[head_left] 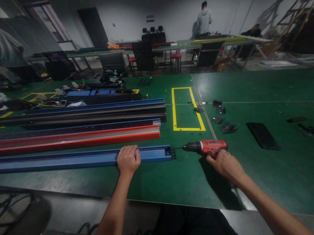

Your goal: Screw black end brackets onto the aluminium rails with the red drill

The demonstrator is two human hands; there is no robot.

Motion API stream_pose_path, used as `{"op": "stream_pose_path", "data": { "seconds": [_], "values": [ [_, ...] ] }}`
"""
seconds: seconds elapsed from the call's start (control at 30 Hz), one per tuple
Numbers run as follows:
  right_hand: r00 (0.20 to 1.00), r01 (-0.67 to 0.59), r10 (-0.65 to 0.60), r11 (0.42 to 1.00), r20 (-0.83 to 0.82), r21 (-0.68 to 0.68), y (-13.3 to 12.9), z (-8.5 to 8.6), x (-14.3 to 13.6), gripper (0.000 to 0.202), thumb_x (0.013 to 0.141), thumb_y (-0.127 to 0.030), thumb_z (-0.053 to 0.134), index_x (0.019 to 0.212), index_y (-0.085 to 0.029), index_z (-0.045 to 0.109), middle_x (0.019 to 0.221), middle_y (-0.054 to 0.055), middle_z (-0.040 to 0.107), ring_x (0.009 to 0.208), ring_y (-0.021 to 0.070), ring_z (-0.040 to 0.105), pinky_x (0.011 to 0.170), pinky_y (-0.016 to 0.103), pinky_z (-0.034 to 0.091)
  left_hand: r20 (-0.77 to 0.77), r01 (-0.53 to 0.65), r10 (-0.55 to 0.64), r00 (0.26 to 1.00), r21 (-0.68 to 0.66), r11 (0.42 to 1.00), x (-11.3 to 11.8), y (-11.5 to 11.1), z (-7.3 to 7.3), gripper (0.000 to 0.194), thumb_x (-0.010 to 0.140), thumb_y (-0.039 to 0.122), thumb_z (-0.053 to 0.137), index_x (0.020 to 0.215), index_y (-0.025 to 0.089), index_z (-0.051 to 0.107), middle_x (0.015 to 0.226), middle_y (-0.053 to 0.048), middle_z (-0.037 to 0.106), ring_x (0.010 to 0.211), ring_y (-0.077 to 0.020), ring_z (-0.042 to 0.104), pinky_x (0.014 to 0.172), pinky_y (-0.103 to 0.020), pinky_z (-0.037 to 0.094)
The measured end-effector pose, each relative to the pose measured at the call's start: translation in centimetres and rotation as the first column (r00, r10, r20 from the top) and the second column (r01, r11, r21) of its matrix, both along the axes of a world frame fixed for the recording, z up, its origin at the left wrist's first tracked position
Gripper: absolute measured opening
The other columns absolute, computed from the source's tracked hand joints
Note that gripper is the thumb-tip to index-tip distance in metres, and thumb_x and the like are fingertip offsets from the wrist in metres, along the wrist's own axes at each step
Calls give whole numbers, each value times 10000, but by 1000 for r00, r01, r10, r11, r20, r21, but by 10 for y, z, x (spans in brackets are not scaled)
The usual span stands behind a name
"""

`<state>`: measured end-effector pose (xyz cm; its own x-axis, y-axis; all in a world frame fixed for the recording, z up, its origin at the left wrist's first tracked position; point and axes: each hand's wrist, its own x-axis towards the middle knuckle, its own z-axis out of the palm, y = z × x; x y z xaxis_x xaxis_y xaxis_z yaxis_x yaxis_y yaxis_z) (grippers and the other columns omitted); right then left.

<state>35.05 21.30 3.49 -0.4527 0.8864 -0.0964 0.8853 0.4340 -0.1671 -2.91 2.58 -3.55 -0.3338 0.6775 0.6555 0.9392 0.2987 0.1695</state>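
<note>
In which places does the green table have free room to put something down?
The green table is bare right of the right arm, in front of the black slab, and behind that slab, right of the small black parts. The left side is crowded with long rails.

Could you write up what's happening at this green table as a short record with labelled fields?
Left hand: curled over the front blue rail
Right hand: holding a red-and-black drill
Drill bit: pointing at the rail's end; contact unclear
Behind the blue rail: red rail
Right of drill: flat black object
Surface: green table, yellow rectangle marked
</note>
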Motion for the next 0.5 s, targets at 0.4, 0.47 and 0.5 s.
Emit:
{"op": "stream_pose_path", "data": {
  "seconds": [0.4,0.47,0.5],
  "values": [
    [997,30,-29,1000,68,-7,-2,6,-3,464,953,-522,593,1075,-93,719,955,256,736,910,350,754,782,391,551,-70,-6,5,998,-8,1000,0,0,1,351,1009,288,442,1026,190,779,1023,-110,824,978,-304,758,1006,-476,517],
    [997,58,-58,998,59,-2,-2,3,-4,485,951,-540,586,1071,-88,717,938,253,735,884,346,756,771,393,551,-83,-6,6,997,-4,1000,0,0,2,352,1010,286,444,1025,182,779,1018,-112,824,972,-307,760,999,-475,519],
    [996,72,-72,997,53,2,-1,1,-4,494,949,-547,580,1067,-86,716,924,249,734,871,344,756,764,394,550,-84,-5,5,996,-4,1000,0,0,2,352,1010,286,445,1027,180,780,1018,-113,824,974,-309,760,998,-475,519]
  ]
}}
